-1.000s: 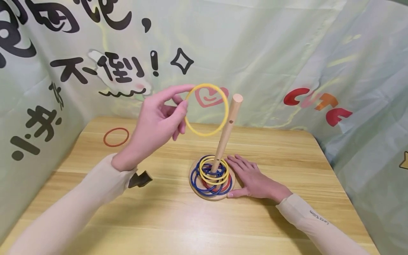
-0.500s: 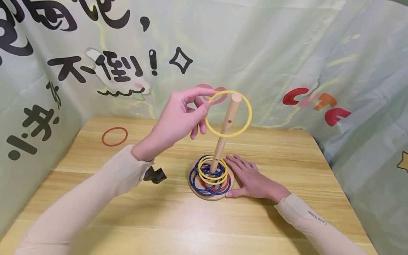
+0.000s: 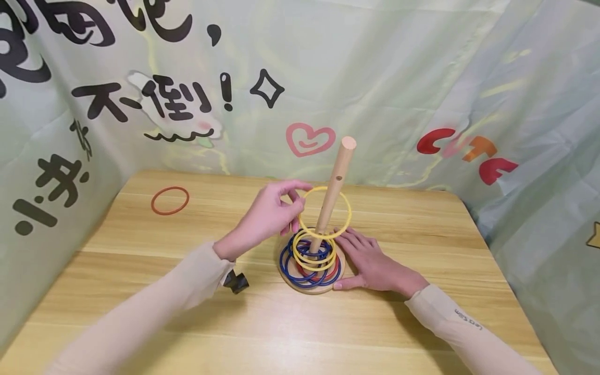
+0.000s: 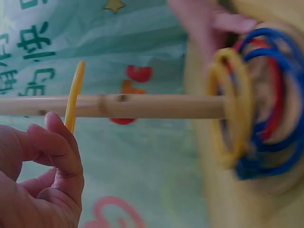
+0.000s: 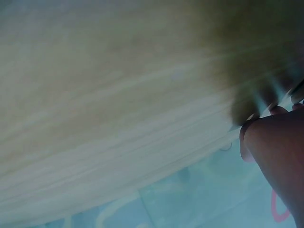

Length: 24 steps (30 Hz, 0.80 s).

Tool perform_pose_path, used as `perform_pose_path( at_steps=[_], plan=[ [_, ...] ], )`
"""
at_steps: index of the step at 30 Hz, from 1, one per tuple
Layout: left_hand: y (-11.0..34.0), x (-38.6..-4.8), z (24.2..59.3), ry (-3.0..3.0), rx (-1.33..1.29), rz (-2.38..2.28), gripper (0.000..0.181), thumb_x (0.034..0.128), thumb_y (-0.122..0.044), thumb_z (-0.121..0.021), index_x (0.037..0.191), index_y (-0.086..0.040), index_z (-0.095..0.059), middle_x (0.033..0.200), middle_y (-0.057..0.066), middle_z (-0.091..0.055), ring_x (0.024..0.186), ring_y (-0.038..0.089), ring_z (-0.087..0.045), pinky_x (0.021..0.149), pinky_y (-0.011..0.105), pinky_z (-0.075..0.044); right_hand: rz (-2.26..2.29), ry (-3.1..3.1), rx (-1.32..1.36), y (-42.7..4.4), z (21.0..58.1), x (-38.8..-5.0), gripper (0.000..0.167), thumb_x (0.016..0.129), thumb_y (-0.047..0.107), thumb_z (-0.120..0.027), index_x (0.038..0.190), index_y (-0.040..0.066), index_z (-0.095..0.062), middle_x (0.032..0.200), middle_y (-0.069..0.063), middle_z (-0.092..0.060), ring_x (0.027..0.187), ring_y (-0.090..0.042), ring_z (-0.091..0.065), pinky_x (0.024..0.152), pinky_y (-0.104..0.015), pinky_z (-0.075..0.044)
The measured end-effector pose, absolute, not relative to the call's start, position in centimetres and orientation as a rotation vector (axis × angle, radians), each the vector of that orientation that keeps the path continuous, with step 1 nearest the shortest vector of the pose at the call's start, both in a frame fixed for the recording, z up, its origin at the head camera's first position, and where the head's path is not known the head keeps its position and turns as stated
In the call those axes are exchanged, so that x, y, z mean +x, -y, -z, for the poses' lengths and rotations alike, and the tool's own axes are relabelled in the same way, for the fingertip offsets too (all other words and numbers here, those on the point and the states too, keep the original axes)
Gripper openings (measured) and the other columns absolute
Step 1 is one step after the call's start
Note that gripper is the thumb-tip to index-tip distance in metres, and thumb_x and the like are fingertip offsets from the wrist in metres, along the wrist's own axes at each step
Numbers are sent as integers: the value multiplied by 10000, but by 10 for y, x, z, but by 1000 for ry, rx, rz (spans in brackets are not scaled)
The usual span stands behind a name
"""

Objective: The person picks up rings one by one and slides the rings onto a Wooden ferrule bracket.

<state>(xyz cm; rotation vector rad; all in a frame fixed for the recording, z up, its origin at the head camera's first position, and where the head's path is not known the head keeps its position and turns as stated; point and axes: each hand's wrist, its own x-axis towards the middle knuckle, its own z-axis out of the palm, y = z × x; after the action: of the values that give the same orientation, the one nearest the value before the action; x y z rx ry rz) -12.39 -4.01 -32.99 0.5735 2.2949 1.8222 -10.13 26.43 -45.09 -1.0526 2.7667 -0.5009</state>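
Note:
My left hand (image 3: 269,212) pinches a yellow ring (image 3: 350,210) at its left side. That ring surrounds the wooden peg (image 3: 336,172), partway down and above the stacked rings. The left wrist view also shows the peg passing through the held ring (image 4: 74,92). Low round the peg lie blue rings (image 4: 280,171), yellow rings (image 4: 221,142) and red ones, loosely piled on the round wooden base (image 3: 311,291). My right hand (image 3: 375,268) lies with spread fingers against the base's right edge. In the right wrist view only part of that hand (image 5: 280,147) shows.
A single red ring (image 3: 170,201) lies on the wooden table (image 3: 422,229), far left. Printed fabric (image 3: 384,94) hangs behind the table and at both sides. A small black device (image 3: 236,283) hangs under the left wrist.
The left hand has carried the yellow ring right, over the peg's top, and then down along it. The right hand has stayed at the base.

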Motion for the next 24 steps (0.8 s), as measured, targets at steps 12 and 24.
perform_pose_path(
  at_steps=[12,24],
  plan=[
    [34,-127,403,-2328,490,-1641,387,1063,-16,-578,1441,19,-653,851,163,-679,438,241,-565,412,381,-508,511,-2753,-1015,-265,451,-101,1183,909,753,-741,1749,119,-199,1753,-153,-288,1625,-460,-165,1174,-736,-295],
    [28,-130,426,-2506,568,-1523,262,1000,-18,-644,1232,33,-755,931,48,-674,595,106,-587,532,243,-491,520,-2744,-1019,-266,451,-102,1194,904,738,-756,1738,79,-212,1781,-139,-232,1633,-444,-152,1174,-732,-303]
  ],
)
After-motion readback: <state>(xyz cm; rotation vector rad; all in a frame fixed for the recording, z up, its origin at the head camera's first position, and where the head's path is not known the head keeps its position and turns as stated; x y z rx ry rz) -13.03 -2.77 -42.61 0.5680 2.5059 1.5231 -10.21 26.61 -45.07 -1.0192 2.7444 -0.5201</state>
